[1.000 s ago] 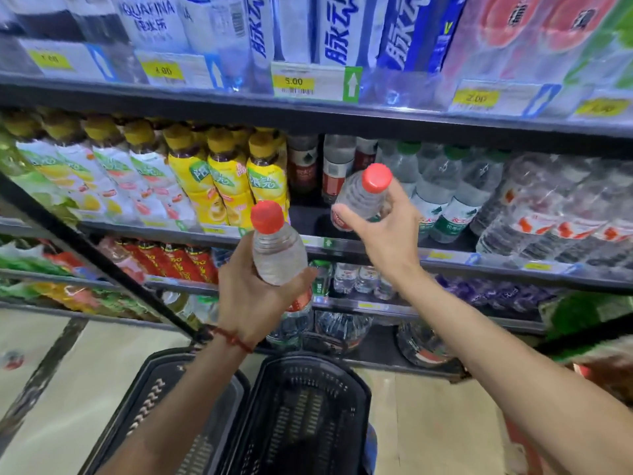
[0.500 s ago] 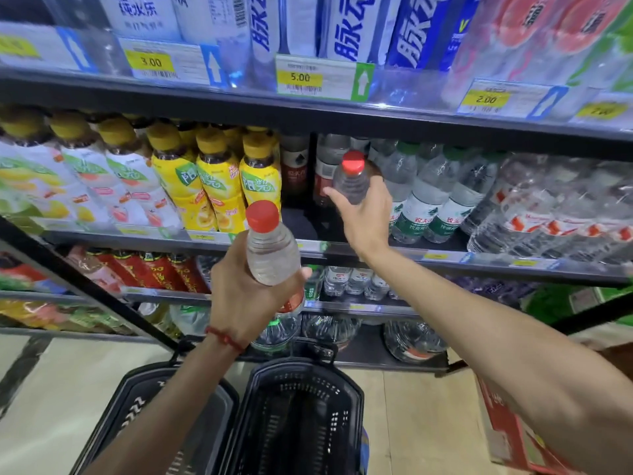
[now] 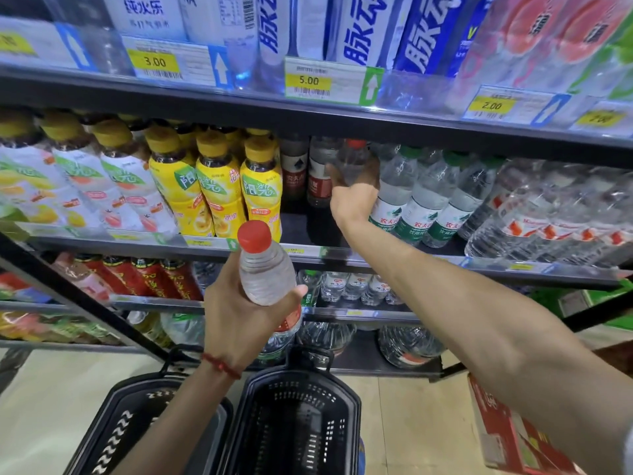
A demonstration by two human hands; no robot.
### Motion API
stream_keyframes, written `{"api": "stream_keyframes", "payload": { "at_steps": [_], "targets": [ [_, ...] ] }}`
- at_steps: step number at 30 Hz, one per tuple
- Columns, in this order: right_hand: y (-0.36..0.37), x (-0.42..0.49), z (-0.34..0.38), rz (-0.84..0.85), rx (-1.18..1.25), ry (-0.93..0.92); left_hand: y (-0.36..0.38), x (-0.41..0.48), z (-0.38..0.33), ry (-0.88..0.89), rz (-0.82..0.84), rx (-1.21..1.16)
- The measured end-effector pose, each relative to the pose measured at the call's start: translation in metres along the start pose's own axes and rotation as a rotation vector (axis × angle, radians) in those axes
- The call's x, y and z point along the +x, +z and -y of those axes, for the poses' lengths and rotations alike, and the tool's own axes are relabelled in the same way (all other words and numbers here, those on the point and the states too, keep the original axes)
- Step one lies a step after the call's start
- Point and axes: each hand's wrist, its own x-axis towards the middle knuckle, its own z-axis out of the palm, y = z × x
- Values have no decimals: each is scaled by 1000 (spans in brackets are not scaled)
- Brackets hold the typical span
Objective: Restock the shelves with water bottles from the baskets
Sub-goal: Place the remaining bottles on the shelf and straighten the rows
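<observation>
The left hand (image 3: 239, 317) is wrapped round the lower body of a clear plastic water bottle with a red screw cap (image 3: 265, 269). It holds the bottle upright at mid-frame, in front of the shelves and not yet placed. The right hand (image 3: 356, 200) closes thumb and fingers about a second red-capped clear bottle (image 3: 352, 161), deep on the middle black metal shelf (image 3: 513, 269). That bottle stands between dark red-labelled bottles (image 3: 317, 180) and green-labelled water bottles (image 3: 394, 200). The hand hides whether its base is down.

By my reading the restocking is partway done: one bottle is nearly set, one waits, and the bare shelf in front of that gap would take more. The black plastic mesh basket (image 3: 294, 423) at lower centre shows no bottles, nor does its twin at lower left (image 3: 113, 437) — though the arm covers part of it.

Yellow price tags on the top rail read 3.00 (image 3: 154, 61), 5.00 (image 3: 308, 80) and 2.00 (image 3: 491, 105). The blue bottles along the top (image 3: 359, 32) carry "脉动", and a white label at upper left (image 3: 147, 8) reads "纯水乐". The green labels begin "农夫山".
</observation>
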Motion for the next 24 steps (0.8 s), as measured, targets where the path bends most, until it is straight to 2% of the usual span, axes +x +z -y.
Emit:
{"api": "stream_keyframes", "payload": {
  "at_steps": [3, 8, 10, 14, 20, 24],
  "targets": [
    [6, 13, -6, 86, -2, 32, -1, -3, 5, -17, -6, 3],
    [15, 25, 1, 69, -94, -41, 2, -2, 10, -43, -21, 11],
    [14, 22, -2, 124, -169, -9, 6, -1, 10, -52, -24, 5],
    [6, 19, -23, 175, -122, 117, 10, -1, 9, -61, -2, -28],
    [17, 15, -39, 129, -181, 82, 11, -6, 14, -96, -7, -61],
    [17, 15, -42, 76, -35, 50, 8, -9, 18, -112, -11, -56]
  ]
}}
